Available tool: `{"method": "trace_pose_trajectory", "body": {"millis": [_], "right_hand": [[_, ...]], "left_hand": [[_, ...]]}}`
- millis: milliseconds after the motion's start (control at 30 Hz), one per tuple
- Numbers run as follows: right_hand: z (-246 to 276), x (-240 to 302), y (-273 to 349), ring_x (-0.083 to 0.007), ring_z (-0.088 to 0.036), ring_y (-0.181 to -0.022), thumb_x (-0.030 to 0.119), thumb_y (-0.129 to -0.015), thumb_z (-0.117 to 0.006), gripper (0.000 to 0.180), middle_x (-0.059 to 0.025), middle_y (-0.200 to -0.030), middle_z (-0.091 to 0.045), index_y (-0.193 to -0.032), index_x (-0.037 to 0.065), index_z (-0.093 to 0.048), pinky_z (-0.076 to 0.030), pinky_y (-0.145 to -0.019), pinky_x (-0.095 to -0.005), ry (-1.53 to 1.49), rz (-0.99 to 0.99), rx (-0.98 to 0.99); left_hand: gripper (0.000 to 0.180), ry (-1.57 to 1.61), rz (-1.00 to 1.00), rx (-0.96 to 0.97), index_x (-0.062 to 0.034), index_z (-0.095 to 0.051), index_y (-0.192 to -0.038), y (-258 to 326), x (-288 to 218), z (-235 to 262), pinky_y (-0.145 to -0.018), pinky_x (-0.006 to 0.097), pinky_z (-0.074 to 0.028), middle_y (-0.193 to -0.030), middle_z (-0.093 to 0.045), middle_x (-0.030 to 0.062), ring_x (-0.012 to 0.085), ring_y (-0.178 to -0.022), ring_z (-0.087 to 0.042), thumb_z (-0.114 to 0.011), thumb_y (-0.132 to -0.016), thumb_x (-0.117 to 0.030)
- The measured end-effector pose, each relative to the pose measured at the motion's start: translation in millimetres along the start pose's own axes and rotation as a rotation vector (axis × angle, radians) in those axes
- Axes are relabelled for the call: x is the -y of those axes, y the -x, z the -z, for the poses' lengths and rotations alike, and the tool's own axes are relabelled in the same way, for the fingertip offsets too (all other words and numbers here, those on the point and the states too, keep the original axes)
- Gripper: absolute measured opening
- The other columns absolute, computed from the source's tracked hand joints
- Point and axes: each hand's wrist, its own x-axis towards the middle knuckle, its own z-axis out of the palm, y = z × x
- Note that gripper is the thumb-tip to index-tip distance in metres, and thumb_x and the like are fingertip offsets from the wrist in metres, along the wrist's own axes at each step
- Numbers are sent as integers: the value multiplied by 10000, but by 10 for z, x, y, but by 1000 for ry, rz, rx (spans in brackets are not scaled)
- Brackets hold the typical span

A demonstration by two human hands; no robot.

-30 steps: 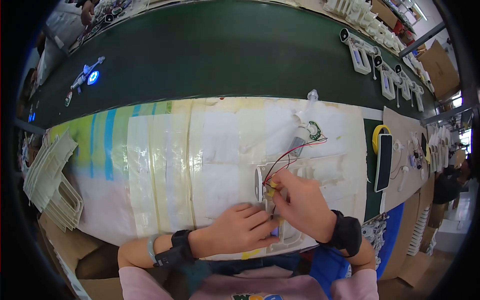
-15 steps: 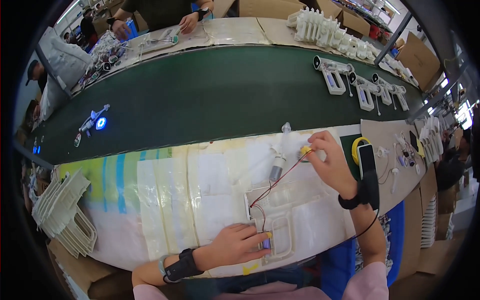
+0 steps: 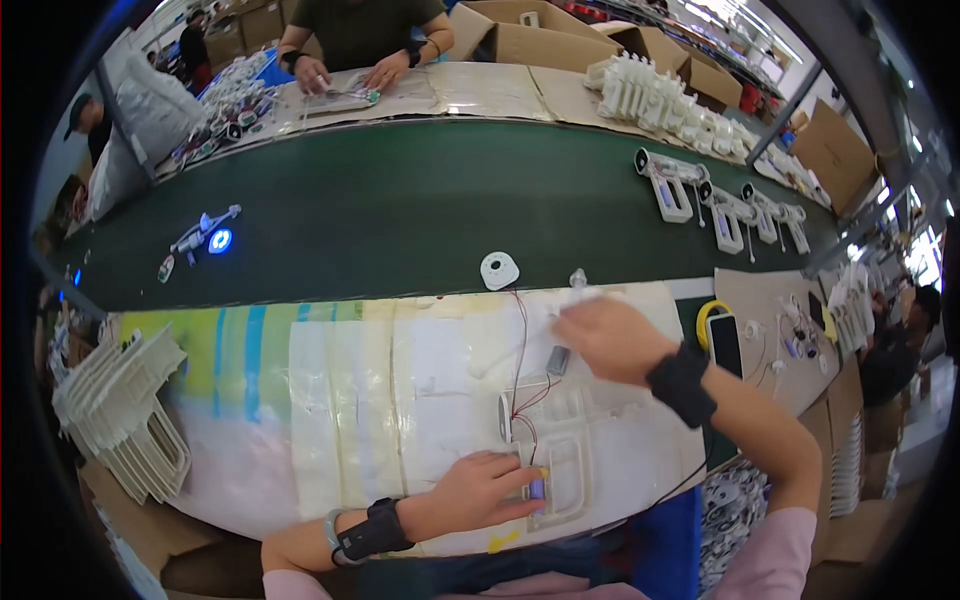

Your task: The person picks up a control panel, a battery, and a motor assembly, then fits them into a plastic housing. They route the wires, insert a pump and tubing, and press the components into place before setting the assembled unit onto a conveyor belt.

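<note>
My left hand (image 3: 470,492) rests on a white plastic housing (image 3: 585,455), thumb and fingers closed about a purple cylindrical battery (image 3: 538,490) in its handle part. Thin red and dark wires (image 3: 522,408) run from the housing. One pair leads to a white rounded disc (image 3: 499,270) with a dark centre, lying at the conveyor's near edge. Over the bench, my right hand (image 3: 612,338) is smeared by motion; its fingertips are at a part with a grey motor (image 3: 558,360) and a clear nozzle (image 3: 578,279). Whether they grip it cannot be made out.
Beyond the bench runs a green conveyor (image 3: 400,200) carrying several white gun-shaped assemblies (image 3: 665,185) and one with a lit blue ring (image 3: 220,241). White shells (image 3: 120,410) are stacked at left. A phone (image 3: 724,343) and yellow tape roll (image 3: 712,312) lie at right. Opposite, another person works.
My right hand has moved left to the motor part and let go of the yellow-tipped wired piece. The white disc now lies at the conveyor's edge. My left hand stays on the battery.
</note>
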Motion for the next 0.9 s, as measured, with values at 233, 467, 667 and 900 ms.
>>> {"method": "trace_pose_trajectory", "body": {"millis": [233, 467, 667, 900], "right_hand": [[-130, 78, 188, -270, -615, -1081, 101, -817, -600, 292, -105, -1124, -646, -1104, 55, -635, -453, -1026, -428, 131, 169, -136], [112, 400, 738, -253, -606, -1085, 78, -764, -635, 398, -95, -1169, -634, -1160, 35, -629, -442, -1018, -422, 104, 15, -41], [-267, 716, 724, -316, -417, -1383, 133, -808, -663, 506, -169, -1404, -524, -1277, -19, -547, -298, -1149, -464, -126, -71, -55], [-217, 332, 445, -280, -592, -985, 106, -873, -627, 184, -149, -1070, -635, -1024, 1, -627, -458, -847, -380, -403, -203, -290]], "left_hand": [[308, -9, 26, 37, -104, -628, -1034, 104, 35, -2, -673, 341, -479, -784, -558, 52, 241, -707, -595, -754, -824, -290], [304, -17, 43, 48, -110, -625, -1026, 36, 18, -33, -692, 337, -486, -799, -566, 43, 228, -736, -614, -734, -839, -325], [308, -44, 58, 59, -115, -622, -1035, 74, 20, -21, -704, 336, -495, -807, -575, 42, 225, -751, -625, -727, -846, -334], [311, -53, 75, 62, -114, -622, -1031, 88, 23, -7, -688, 350, -493, -817, -582, 44, 238, -740, -620, -732, -841, -335]]}}
